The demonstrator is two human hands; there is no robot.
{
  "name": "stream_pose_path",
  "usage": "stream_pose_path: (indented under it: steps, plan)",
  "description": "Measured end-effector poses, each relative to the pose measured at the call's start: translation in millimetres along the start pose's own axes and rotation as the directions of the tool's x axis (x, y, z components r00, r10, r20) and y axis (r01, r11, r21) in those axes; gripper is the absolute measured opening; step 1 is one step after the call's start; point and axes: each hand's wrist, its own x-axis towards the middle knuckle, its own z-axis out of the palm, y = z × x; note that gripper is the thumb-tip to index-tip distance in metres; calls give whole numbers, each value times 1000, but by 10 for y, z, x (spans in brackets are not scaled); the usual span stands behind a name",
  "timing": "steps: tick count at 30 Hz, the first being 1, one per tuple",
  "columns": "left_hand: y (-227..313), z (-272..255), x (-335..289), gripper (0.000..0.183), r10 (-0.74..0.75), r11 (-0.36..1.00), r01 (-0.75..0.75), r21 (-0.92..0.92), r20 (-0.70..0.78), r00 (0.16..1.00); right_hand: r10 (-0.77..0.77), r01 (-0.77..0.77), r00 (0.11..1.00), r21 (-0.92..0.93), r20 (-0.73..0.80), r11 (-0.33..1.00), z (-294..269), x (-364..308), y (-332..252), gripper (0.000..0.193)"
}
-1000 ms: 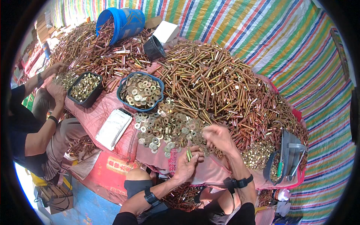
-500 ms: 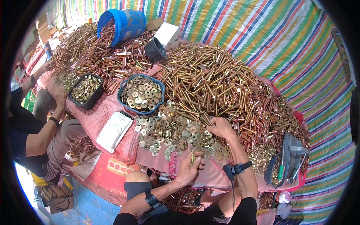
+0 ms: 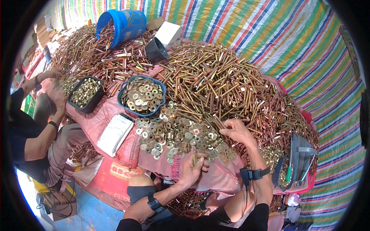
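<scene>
My left hand (image 3: 191, 170) is closed around a gold-coloured metal bolt (image 3: 195, 158), which stands nearly upright from the fingers just in front of the loose washers (image 3: 189, 134). My right hand (image 3: 239, 133) reaches to the near edge of a large heap of bolts (image 3: 216, 81). Its thumb and fingers are pinched at the end of a bolt (image 3: 220, 123) there, beside the washers. To the left of the loose washers sits a blue-rimmed basin (image 3: 165, 101) full of more washers (image 3: 142, 94).
A black tub of nuts (image 3: 85, 92), a white packet (image 3: 115, 134), a tipped blue bucket (image 3: 133, 29) and a black cup (image 3: 156, 51) lie leftward. A grey scoop-like container (image 3: 298, 158) stands right. A co-worker's hand (image 3: 58, 94) is at far left. Striped sheeting (image 3: 293, 50) hangs behind.
My right hand has shifted a little to the right along the edge of the bolt heap. My left hand stays nearly in place with its bolt. The whole view has slid slightly.
</scene>
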Motion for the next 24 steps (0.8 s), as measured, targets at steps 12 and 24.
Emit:
stream_pose_path:
  steps: [12,24]
  plan:
    - [181,-5,127,50,-196,907,209,-365,73,978,-64,17,801,84,595,996,-107,-740,-428,27]
    - [3,109,143,29,-256,902,351,-252,343,904,63,-196,875,231,480,953,-49,-815,-34,22]
